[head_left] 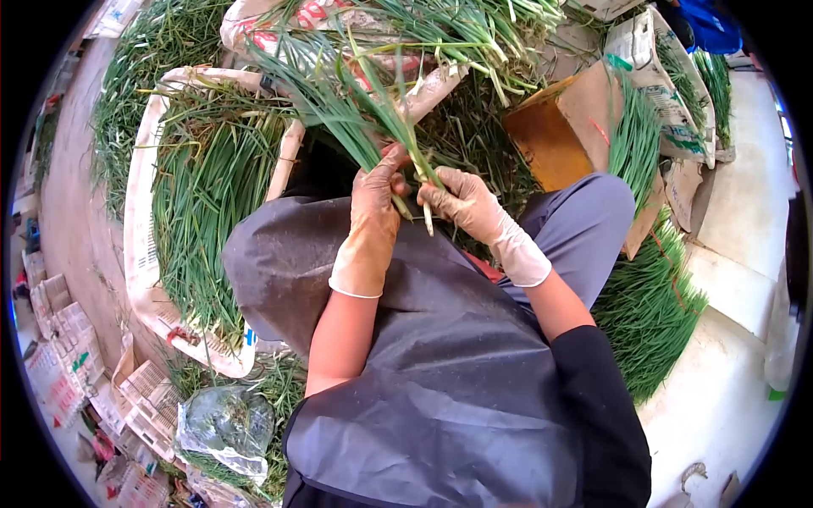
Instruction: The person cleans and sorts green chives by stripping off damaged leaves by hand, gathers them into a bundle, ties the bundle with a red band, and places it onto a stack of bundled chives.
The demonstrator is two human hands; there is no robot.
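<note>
My left hand (pixel 377 190), in a thin stained glove, is closed round a small bunch of garlic chives (pixel 326 118), whose long green leaves fan out up and to the left. Its pale stem ends poke out below the fingers. Beside it, my right hand (pixel 464 203), also gloved, pinches a few chive stalks (pixel 405 135) with whitish bases pointing down. These stalks cross close to the left hand's bunch, and both hands are over my lap. The dark apron (pixel 440 372) covers my lap and front.
To the left stands a pale plastic crate (pixel 140 220) full of chives. More chives lie on a white printed sack (pixel 246 25) ahead. An open cardboard box (pixel 563 127) is at the right, near a tied chive pile (pixel 648 313). A clear plastic bag (pixel 224 423) sits lower left.
</note>
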